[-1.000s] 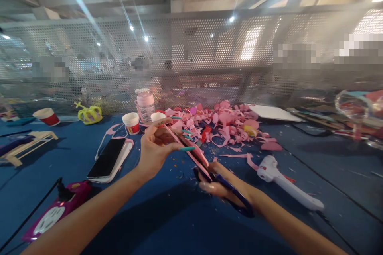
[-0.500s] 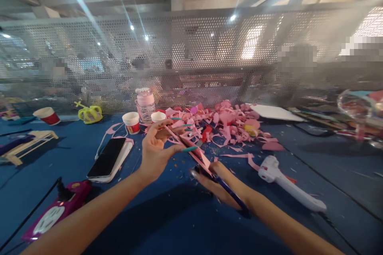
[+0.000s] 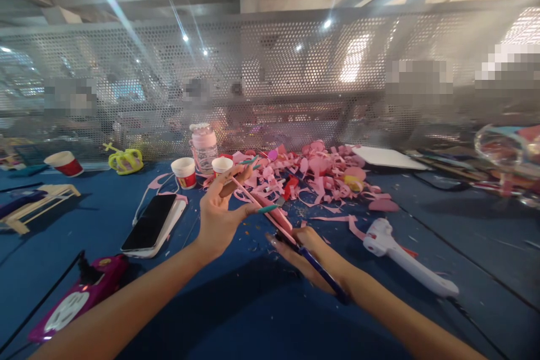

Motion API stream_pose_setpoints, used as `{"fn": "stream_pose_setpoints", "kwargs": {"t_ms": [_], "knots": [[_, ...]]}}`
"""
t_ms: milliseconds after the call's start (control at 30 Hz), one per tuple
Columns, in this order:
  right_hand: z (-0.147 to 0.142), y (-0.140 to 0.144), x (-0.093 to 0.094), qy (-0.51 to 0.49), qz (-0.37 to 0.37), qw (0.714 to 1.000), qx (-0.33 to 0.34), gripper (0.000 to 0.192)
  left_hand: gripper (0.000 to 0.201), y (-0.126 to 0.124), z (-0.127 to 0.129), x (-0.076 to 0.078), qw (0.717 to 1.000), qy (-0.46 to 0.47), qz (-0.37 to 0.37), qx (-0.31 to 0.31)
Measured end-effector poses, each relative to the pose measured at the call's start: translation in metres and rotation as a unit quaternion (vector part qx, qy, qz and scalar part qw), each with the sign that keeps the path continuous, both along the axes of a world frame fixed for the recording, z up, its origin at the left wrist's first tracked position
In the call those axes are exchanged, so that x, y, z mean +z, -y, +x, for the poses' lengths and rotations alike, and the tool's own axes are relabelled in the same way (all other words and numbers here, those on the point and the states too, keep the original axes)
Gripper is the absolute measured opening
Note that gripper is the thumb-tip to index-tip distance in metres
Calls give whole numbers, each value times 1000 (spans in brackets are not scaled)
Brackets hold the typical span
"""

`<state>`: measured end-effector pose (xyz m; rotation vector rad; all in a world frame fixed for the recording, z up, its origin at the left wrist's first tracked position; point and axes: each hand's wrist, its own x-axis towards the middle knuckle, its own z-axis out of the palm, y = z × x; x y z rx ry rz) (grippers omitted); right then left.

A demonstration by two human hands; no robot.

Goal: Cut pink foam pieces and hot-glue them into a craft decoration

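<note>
1. The left hand [image 3: 219, 214] pinches a pink sheet [image 3: 270, 215] by its upper edge, above the blue table [image 3: 236, 304].
2. The right hand [image 3: 310, 256] is closed around blue-handled scissors [image 3: 314, 267], blades apparently at the sheet's lower end.
3. The sheet looks light and floppy; it is best gripped close to the cut.
4. Pink scraps [image 3: 320, 174] lie beyond.

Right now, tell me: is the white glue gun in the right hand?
No, the glue gun lies on the table; the right hand holds scissors.
</note>
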<state>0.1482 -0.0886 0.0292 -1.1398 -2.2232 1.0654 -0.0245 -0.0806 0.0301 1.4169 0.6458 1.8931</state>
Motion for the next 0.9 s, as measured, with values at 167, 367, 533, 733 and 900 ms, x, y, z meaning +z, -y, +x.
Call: {"fn": "stream_pose_setpoints", "kwargs": {"t_ms": [167,367,533,733,900], "knots": [[1,-3,-4,-32,-3,999,-30,33,50,-3,-1,0,1000,15,-9,-19],[3,-9,-21,-156,-67,978,-118,30,35,-11,-6,3,995,82,-35,-35],[5,-23,-25,-316,-362,875,-56,47,34,-15,-10,7,990,124,-49,-43],[9,-35,-20,-384,-432,815,-41,55,38,-16,-12,5,988,124,-77,-49],[2,-28,-26,-394,-279,868,-114,44,43,-15,-7,0,982,108,-120,-94]]}}
